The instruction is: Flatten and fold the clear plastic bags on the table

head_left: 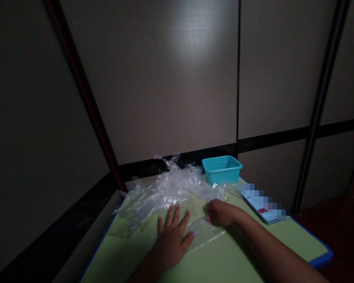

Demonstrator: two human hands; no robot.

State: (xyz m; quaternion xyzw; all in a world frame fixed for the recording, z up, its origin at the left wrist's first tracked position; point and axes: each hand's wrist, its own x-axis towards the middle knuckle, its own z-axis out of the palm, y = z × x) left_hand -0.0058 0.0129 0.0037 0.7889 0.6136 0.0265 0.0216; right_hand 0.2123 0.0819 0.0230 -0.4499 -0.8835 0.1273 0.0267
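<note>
A clear plastic bag (205,234) lies spread flat on the green tabletop. My left hand (172,239) rests on its left part with the fingers spread. At the bag's upper right edge, my right hand (221,212) is closed, fingers curled together and touching the plastic; whether they pinch its edge is hard to make out in the dim light. Just beyond both hands sits a heap of crumpled clear plastic bags (177,184), spreading across the far side of the table.
A turquoise plastic basket (222,170) stands at the far right of the table. Near the right edge lies a phone (262,206), partly blurred out. The green table (218,263) has a blue rim. Large cabinet panels (165,86) rise directly behind it.
</note>
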